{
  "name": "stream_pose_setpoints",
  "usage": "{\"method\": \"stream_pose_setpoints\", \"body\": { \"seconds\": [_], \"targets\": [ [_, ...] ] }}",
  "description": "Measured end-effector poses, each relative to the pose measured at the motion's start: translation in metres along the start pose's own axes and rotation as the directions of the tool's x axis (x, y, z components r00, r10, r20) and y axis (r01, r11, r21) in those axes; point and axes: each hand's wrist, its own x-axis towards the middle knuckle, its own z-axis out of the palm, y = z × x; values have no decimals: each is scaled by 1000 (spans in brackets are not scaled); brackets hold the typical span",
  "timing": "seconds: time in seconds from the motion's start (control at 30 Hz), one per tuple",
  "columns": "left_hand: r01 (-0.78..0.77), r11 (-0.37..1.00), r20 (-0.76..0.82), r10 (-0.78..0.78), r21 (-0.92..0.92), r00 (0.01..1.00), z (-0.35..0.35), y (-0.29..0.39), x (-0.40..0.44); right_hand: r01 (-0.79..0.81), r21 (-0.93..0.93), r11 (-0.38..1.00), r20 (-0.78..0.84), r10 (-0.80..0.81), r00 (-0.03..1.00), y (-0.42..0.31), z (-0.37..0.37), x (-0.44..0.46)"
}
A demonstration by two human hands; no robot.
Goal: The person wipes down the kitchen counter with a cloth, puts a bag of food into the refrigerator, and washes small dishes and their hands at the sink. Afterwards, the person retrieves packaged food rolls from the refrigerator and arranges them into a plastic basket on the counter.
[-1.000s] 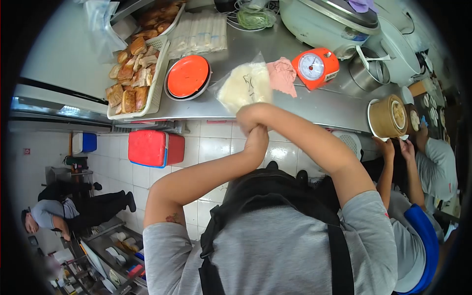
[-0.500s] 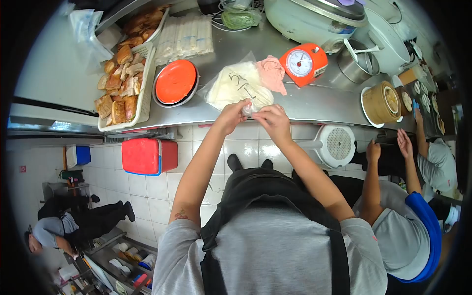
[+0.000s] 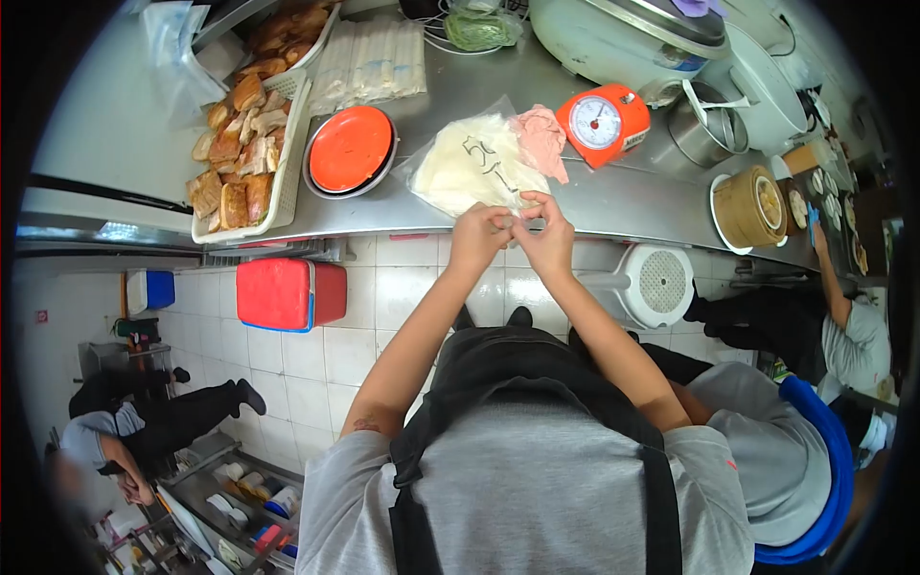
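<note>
A clear plastic bag [image 3: 465, 163] of pale, whitish contents lies on the steel counter, with black handwriting on it. Its gathered end points toward me at the counter's front edge. My left hand [image 3: 482, 237] is closed in a pinch at that end. Close beside it, my right hand [image 3: 546, 235] pinches the same end with thumb and forefinger. The fingers hide most of the bag's neck. Against the bag's far right side rests a crumpled pink cloth [image 3: 541, 142]. Just right of the cloth stands an orange dial scale [image 3: 604, 125].
On the counter's left are a white basket [image 3: 287, 196] of browned meat pieces and an orange lid or plate [image 3: 352, 149] on a bowl. A metal pot [image 3: 697, 144] and bamboo steamer [image 3: 752, 206] stand right. A red cooler [image 3: 275, 293] and white stool [image 3: 657, 285] are below. Co-workers stand nearby.
My hands have come closer together at the bag's end, the left moving right. The co-worker beside me on the right has lowered their raised hands out of sight. The view has shifted slightly.
</note>
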Motion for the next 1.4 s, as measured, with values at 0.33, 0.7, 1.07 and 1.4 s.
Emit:
{"method": "stream_pose_setpoints", "body": {
  "seconds": [0.33, 0.7, 1.07, 1.4],
  "targets": [
    [156, 767, -12, -209, -622, 978, 16, 2, -32, 159, -66, 985, 1, -159, 987, 73, -16, 17],
    [-61, 990, 48, 55, 128, 997, -25, 45, -97, -310, 214, 926, 12, 315, 949, 76, 5, 17],
    [-270, 900, -744, -85, -343, 662, -333, -29, -97, -442, 207, 873, 277, 381, 882, 35, 27, 51],
    [-339, 941, -795, 203, -3, 572, -621, -33, -122, -258, 752, 607, 72, 313, 947, -42, -25, 64]
  ]
}}
